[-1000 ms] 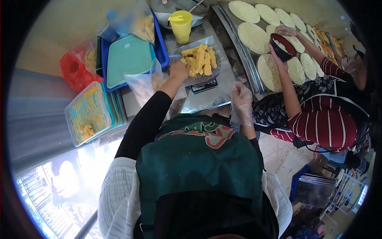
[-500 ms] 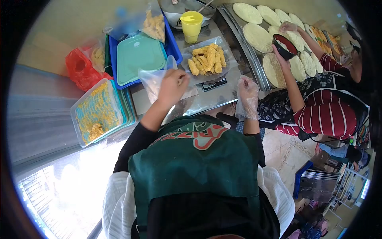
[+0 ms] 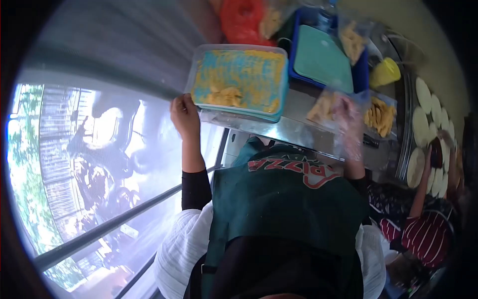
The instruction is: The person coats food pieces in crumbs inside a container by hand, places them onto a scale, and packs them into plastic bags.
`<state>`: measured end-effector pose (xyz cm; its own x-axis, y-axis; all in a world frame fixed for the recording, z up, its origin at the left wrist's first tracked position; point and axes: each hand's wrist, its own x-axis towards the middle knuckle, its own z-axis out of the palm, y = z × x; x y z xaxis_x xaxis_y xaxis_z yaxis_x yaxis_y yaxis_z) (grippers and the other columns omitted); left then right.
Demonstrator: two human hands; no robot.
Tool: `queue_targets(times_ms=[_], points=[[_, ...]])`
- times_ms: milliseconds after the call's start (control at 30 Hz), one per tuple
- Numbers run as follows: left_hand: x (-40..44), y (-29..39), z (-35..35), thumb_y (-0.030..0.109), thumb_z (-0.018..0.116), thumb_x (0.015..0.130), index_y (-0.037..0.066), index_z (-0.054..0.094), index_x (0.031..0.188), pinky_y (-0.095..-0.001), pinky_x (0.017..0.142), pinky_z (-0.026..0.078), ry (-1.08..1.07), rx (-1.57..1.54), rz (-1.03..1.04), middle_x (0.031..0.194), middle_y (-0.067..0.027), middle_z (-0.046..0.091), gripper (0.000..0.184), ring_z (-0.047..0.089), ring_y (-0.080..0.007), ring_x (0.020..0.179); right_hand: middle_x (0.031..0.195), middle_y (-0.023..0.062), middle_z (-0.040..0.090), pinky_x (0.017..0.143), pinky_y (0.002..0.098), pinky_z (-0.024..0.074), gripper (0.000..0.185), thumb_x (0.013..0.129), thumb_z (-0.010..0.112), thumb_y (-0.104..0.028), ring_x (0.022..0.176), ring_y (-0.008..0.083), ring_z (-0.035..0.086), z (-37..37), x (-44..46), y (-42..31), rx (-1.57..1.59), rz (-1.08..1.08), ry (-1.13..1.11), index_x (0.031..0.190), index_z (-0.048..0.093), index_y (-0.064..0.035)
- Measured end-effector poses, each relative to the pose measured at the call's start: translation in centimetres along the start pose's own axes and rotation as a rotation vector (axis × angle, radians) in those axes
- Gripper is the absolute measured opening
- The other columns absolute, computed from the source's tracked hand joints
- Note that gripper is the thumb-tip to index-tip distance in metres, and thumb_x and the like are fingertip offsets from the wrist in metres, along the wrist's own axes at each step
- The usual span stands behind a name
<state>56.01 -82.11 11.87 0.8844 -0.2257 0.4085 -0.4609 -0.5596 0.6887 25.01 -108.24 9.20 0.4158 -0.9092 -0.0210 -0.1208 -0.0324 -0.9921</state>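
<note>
My left hand (image 3: 185,118) is bare, its fingers curled together by the left front corner of a clear tub (image 3: 239,84) with orange-yellow residue over its bluish base. I cannot make out anything in those fingers or whether they touch the tub. In a clear plastic glove, my right hand (image 3: 349,122) is over a clear plastic bag (image 3: 321,108) with pale tan pieces inside. Blur hides its fingers and any grip on the bag. Just right of it, yellow-coated sticks (image 3: 380,117) lie piled on a clear plastic sheet.
Behind the bag stands a blue crate (image 3: 303,77) with a green lid (image 3: 323,60) on top. A red plastic bag (image 3: 244,22) and yellow cup (image 3: 386,72) are at the back. A co-worker's arm (image 3: 423,189) reaches over round flatbreads (image 3: 420,124) at right.
The view has swung left. My left hand has moved from the plastic bag to the tub's corner. My gloved right hand has come over the bag.
</note>
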Motion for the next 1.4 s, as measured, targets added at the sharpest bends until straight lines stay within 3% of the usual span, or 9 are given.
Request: queue_targets(times_ms=[67, 133, 300, 400, 700, 900, 1100, 1333, 1400], points=[[0.3, -1.5, -2.7, 0.008, 0.062, 0.079, 0.006, 0.048, 0.124, -0.0415, 0.079, 0.047, 0.000, 0.019, -0.060, 0.112, -0.0187, 0.054, 0.047, 0.056, -0.0328, 0.094, 0.078, -0.0001, 0.053, 0.065, 0.0236, 0.0445, 0.027, 0.085, 0.059, -0.003, 0.071, 0.0083, 0.052, 5.2, 0.5, -1.6, -0.069, -0.228, -0.253, 0.112, 0.057, -0.0052], [0.3, -5.2, -4.1, 0.008, 0.063, 0.078, 0.005, 0.037, 0.134, -0.0432, 0.088, 0.045, -0.029, 0.274, 0.082, 0.124, -0.0229, 0.046, 0.062, 0.052, -0.0372, 0.105, 0.077, 0.0048, 0.054, 0.063, 0.0269, 0.0455, 0.031, 0.082, 0.059, -0.002, 0.068, 0.0133, 0.054, 10.5, 1.0, -2.5, -0.222, -0.399, -0.405, 0.112, 0.056, -0.0065], [-1.0, -8.7, -5.0, 0.011, 0.066, 0.078, 0.003, 0.044, 0.129, -0.0420, 0.092, 0.043, -0.178, 0.116, -0.101, 0.118, -0.0224, 0.052, 0.056, 0.052, -0.0350, 0.107, 0.083, 0.0175, 0.062, 0.073, 0.0415, 0.0485, 0.031, 0.078, 0.062, -0.017, 0.081, 0.0333, 0.062, 23.3, 2.7, -1.4, -0.524, -0.766, -0.590, 0.104, 0.059, -0.0014], [-1.5, -9.3, -5.2, 0.012, 0.066, 0.077, 0.004, 0.045, 0.128, -0.0419, 0.091, 0.043, -0.261, 0.111, -0.123, 0.116, -0.0217, 0.053, 0.055, 0.053, -0.0344, 0.106, 0.095, 0.0213, 0.063, 0.080, 0.0422, 0.0459, 0.039, 0.076, 0.067, -0.021, 0.091, 0.0361, 0.060, 27.3, 1.6, -3.4, -0.785, -0.419, -0.829, 0.107, 0.058, 0.0008], [-0.7, -9.5, -3.7, 0.011, 0.064, 0.078, 0.005, 0.051, 0.121, -0.0403, 0.089, 0.045, -0.351, -0.069, -0.075, 0.111, -0.0180, 0.057, 0.045, 0.055, -0.0323, 0.104, 0.092, 0.0218, 0.063, 0.077, 0.0394, 0.0464, 0.039, 0.066, 0.075, -0.021, 0.088, 0.0362, 0.061, 29.6, 3.1, -5.3, -1.045, -0.251, -1.034, 0.095, 0.062, 0.0022], [2.2, -7.6, -1.2, 0.015, 0.063, 0.082, 0.002, 0.063, 0.102, -0.0345, 0.073, 0.048, -0.354, -0.148, 0.092, 0.092, -0.0142, 0.063, 0.024, 0.062, -0.0239, 0.083, 0.092, 0.0188, 0.065, 0.078, 0.0323, 0.0488, 0.040, 0.065, 0.074, -0.017, 0.085, 0.0277, 0.064, 29.0, 5.2, -1.6, -0.521, -0.128, -0.980, 0.098, 0.063, 0.0033], [4.5, -4.0, 4.3, 0.030, 0.062, 0.085, 0.000, 0.061, 0.100, -0.0373, 0.073, 0.048, -0.327, -0.367, 0.042, 0.091, -0.0169, 0.063, 0.034, 0.061, -0.0290, 0.078, 0.099, 0.0126, 0.061, 0.076, 0.0300, 0.0461, 0.037, 0.076, 0.066, -0.010, 0.087, 0.0216, 0.060, 27.0, 3.6, -7.2, 0.495, 0.320, -0.703, 0.108, 0.057, 0.0057], [5.9, 0.6, 9.1, 0.043, 0.056, 0.088, -0.003, 0.061, 0.098, -0.0327, 0.074, 0.046, -0.577, -0.554, -0.249, 0.084, -0.0174, 0.063, 0.047, 0.061, -0.0270, 0.079, 0.086, 0.0221, 0.057, 0.066, 0.0363, 0.0470, 0.039, 0.085, 0.058, -0.017, 0.075, 0.0268, 0.060, 27.2, 2.3, -8.4, -0.438, -0.236, -0.419, 0.106, 0.051, 0.0145], [5.5, 1.3, 9.7, 0.045, 0.055, 0.088, -0.007, 0.059, 0.096, -0.0325, 0.075, 0.045, -0.552, -0.647, -0.299, 0.085, -0.0179, 0.063, 0.052, 0.060, -0.0254, 0.080, 0.084, 0.0252, 0.056, 0.064, 0.0381, 0.0472, 0.048, 0.085, 0.060, -0.026, 0.073, 0.0314, 0.060, 28.1, 2.3, -5.2, -0.366, -0.432, -0.268, 0.107, 0.049, 0.0165]])
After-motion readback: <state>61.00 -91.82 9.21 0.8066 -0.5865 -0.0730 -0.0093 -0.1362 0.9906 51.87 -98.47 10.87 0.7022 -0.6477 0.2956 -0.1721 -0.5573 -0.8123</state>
